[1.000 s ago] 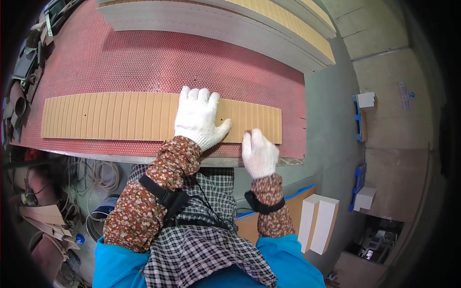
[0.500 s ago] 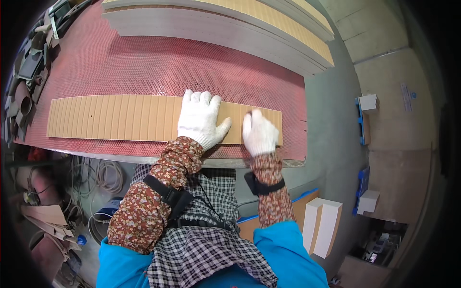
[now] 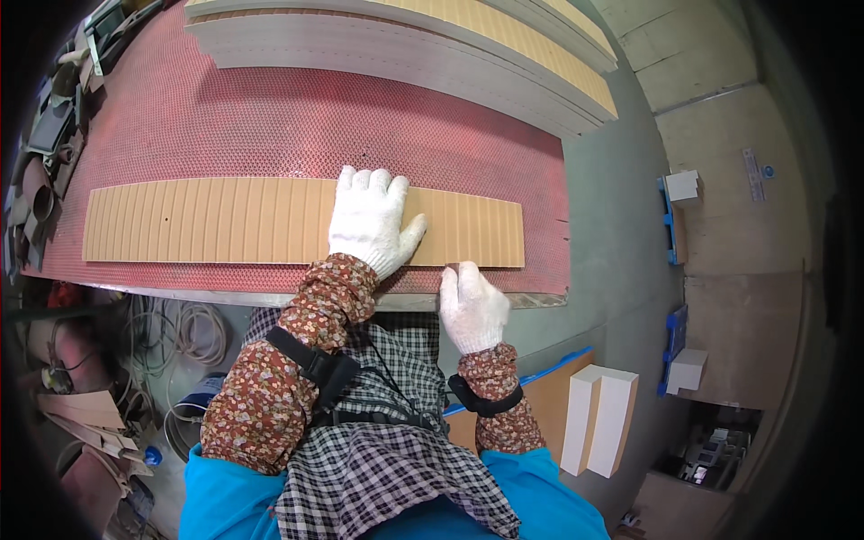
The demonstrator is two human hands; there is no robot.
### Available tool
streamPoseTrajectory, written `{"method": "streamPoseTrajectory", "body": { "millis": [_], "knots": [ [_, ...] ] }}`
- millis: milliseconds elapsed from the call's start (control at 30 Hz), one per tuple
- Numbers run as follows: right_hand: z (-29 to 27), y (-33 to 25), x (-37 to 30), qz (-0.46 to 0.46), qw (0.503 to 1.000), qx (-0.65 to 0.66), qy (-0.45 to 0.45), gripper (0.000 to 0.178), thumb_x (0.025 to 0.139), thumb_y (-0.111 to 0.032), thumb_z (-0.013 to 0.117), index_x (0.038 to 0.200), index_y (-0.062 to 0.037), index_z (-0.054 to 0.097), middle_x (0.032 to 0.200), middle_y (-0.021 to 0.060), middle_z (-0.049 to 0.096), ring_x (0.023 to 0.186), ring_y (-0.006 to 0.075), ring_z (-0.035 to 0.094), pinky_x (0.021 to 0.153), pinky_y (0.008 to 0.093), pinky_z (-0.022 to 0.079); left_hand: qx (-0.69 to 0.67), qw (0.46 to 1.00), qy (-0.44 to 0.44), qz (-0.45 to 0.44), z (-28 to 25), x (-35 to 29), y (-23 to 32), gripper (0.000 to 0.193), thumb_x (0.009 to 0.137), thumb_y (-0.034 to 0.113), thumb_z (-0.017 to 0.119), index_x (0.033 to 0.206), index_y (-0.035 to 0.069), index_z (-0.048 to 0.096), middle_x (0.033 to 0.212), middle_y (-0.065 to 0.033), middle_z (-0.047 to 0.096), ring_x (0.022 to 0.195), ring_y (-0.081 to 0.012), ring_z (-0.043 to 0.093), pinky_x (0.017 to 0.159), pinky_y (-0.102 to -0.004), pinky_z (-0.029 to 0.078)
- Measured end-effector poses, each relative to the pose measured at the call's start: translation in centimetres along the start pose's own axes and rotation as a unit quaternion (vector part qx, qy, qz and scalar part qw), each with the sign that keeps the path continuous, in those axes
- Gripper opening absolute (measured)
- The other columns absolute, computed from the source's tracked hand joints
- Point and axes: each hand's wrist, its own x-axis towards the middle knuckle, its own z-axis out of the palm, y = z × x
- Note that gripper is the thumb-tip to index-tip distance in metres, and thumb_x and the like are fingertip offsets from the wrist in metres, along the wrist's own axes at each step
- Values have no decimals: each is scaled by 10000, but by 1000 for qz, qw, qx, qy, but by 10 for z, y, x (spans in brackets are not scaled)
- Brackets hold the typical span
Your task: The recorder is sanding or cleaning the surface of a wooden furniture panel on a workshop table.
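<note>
Right hand (image 3: pixel 472 309), white-gloved, sat at the near edge of the grooved wooden strip (image 3: pixel 225 219), curled with fingertips against that edge; whether it gripped anything small could not be told. Half a second before, it lay on top of the strip's right part; it had since drawn back toward the body to the edge, which suggests a rub or sanding stroke along the strip, though that is a judgement. Left hand (image 3: pixel 371 220), also gloved, was open and pressed flat on the strip, right of its middle, unchanged, holding it down. The strip lay lengthwise on the red mesh mat (image 3: pixel 270 117), near the mat's front edge. Beyond the strip, at the mat's far side, stacked long boards (image 3: pixel 405 40) lay.
</note>
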Motion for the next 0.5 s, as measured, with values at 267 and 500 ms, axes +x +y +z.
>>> {"method": "streamPoseTrajectory", "body": {
  "millis": [267, 500],
  "knots": [
    [8, 1, 34, -13, 1000, -16, -23, 211, 1043, -275, 607, 969, -82, 654, 777, 152, 735, 655, 341, 731, 590, 453, 585, -10, 1000, 24, 1, 7, 1, -1, 481, 890, 359, 740, 1198, -4, 669, 1126, -175, 637, 1173, -350, 580, 1187, -566, 323],
    [17, 1, 132, 29, 995, -55, -83, 347, 1074, -348, 494, 1083, -39, 652, 872, 196, 766, 832, 406, 759, 812, 542, 592, -19, 1000, -12, -6, -1, 8, 4, 474, 898, 343, 733, 1223, 6, 654, 1151, -182, 642, 1176, -385, 579, 1193, -580, 326]
  ]
}}
